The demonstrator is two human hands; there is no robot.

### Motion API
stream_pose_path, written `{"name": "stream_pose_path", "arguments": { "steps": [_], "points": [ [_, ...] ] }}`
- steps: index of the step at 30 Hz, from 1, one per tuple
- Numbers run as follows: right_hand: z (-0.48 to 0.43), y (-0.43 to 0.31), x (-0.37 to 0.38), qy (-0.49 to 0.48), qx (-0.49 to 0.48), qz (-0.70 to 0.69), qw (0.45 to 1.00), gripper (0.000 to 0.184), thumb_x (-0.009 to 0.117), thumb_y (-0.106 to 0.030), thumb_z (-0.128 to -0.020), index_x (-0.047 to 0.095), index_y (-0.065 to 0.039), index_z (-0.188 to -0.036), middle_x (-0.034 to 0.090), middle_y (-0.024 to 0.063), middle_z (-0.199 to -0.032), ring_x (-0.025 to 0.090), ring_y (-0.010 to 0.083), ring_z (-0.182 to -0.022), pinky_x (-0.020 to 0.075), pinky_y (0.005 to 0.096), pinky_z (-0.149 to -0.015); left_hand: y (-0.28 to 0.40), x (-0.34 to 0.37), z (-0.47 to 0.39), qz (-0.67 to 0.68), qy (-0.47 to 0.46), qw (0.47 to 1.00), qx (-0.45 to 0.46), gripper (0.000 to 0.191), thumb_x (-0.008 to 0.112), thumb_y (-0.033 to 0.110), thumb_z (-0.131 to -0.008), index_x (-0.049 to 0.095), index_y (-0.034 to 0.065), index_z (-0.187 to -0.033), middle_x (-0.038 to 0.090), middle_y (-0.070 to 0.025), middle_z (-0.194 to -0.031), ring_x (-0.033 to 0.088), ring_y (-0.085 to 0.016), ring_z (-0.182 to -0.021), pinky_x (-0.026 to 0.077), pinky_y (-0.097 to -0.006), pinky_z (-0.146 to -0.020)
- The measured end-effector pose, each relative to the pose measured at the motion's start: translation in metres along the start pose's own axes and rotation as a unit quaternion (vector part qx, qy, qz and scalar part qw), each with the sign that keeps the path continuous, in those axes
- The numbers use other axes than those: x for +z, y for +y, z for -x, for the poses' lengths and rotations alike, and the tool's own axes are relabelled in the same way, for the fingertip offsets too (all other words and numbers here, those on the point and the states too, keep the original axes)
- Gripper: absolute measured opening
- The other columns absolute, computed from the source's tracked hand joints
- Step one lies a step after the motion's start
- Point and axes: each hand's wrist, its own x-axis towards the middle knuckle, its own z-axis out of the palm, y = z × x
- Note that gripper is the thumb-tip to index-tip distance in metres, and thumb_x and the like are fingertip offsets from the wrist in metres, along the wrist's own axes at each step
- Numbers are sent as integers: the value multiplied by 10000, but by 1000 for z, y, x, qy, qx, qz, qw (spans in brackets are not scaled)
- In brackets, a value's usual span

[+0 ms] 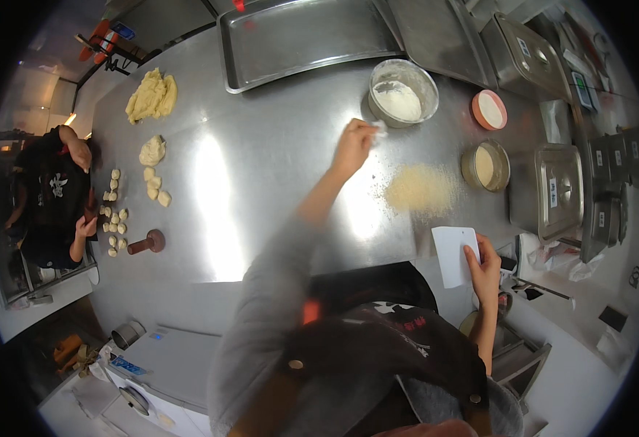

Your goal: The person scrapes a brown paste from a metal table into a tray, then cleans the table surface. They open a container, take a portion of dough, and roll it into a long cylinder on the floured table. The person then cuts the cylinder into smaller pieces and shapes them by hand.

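Observation:
My left hand [354, 147] is over the steel worktable [276, 180], just left of a metal bowl of white flour [400, 101]. Its fingers pinch a small white thing [378, 132]; blur hides whether this is flour or a wad of paper or cloth. My right hand [484, 262] grips a flat white dough scraper [453, 255] at the table's front edge, thumb on its face. Between the hands and farther in, a patch of pale yellow crumbs [422, 190] is spread on the steel.
A metal tin [504, 170], an orange bowl [495, 98] and lidded steel containers [557, 205] stand right. Trays [308, 41] lie at the back. Dough masses [152, 97], dough pieces [158, 188] and a brown wooden tool [147, 243] are left. A co-worker [52, 191] stands beyond small dough balls [115, 218].

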Motion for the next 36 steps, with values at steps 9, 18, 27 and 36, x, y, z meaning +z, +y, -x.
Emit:
{"name": "stream_pose_path", "arguments": {
  "steps": [9, 18, 27, 36],
  "points": [
    [-3, -1, 7, -24, -15, -20, 999, 289, 604, -68, -902, 565, 31, -1170, 652, 62, -1008, 581, 98, -931, 448, 237, -839, 13, -5, 37, 8, 25, 999, -47, 223, 600, -61, -804, 706, 33, -975, 587, -123, -946, 592, -260, -843, 500, -336, -769],
    [9, 28, -14, 14, -32, -26, 999, 282, 598, -62, -910, 564, 38, -1172, 646, 54, -1028, 569, 90, -952, 432, 224, -857, 25, -7, 76, -57, -18, 998, -31, 280, 584, -64, -797, 700, 51, -1024, 584, -139, -954, 569, -276, -865, 477, -333, -771],
    [10, 52, -39, 15, -36, -58, 998, 258, 610, -73, -904, 587, 32, -1139, 672, 73, -1003, 597, 105, -935, 455, 242, -838, 50, 39, 144, -118, 68, 990, -36, 300, 568, -41, -853, 665, 59, -1119, 537, -114, -1001, 558, -216, -845, 476, -293, -705],
    [-10, 92, -86, -55, -32, -76, 995, 286, 600, -76, -917, 559, 28, -1181, 657, 59, -1020, 587, 94, -941, 442, 221, -835, 71, 56, 184, -99, 174, 971, -131, 342, 563, -47, -826, 638, 36, -1149, 523, -130, -1001, 539, -244, -839, 470, -329, -732]
  ]
}}
